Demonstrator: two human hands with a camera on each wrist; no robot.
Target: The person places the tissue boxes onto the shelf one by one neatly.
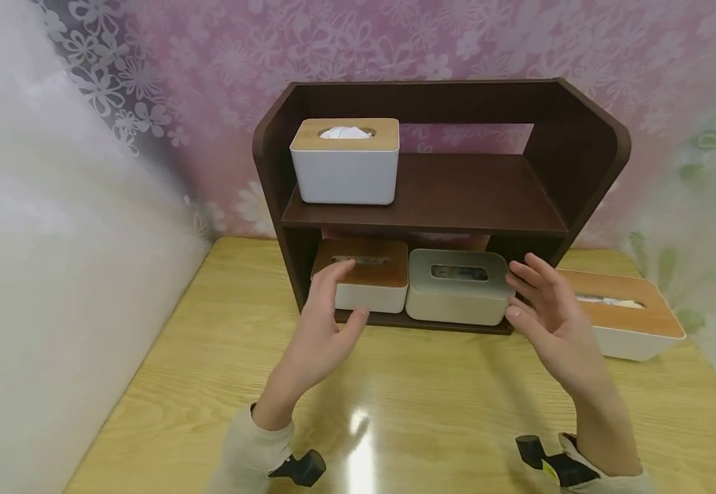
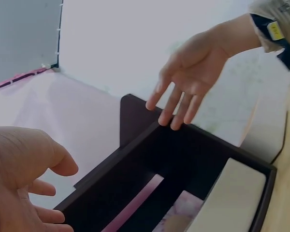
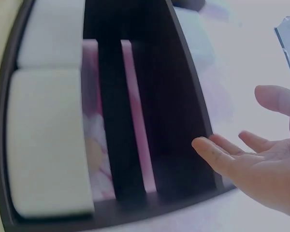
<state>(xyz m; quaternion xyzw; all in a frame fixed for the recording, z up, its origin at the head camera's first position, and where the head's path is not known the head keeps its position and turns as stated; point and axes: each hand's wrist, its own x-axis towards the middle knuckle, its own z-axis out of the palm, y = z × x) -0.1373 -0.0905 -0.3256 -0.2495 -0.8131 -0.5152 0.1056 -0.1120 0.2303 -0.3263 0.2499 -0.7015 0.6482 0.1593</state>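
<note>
A dark brown two-tier shelf (image 1: 475,192) stands on the table. My left hand (image 1: 327,329) hovers in front of its lower tier with thumb and fingers spread, holding nothing. Behind that hand is a white tissue box with a brown wooden lid (image 1: 388,274), partly hidden by the fingers. Beside it on the same tier sits a grey-green tissue box (image 1: 456,302). My right hand (image 1: 552,322) is near this box's right end, fingers spread, also holding nothing; contact with the shelf cannot be told. In the left wrist view, the right hand (image 2: 198,67) appears palm visible.
On the upper tier, at the left, sits a white tissue box with a light wooden lid (image 1: 345,171). Another wooden-lidded white box (image 1: 629,315) lies on the table (image 1: 197,384) right of the shelf. Flowered cloth (image 1: 209,89) hangs behind, and a pale wall (image 1: 55,240) borders the left.
</note>
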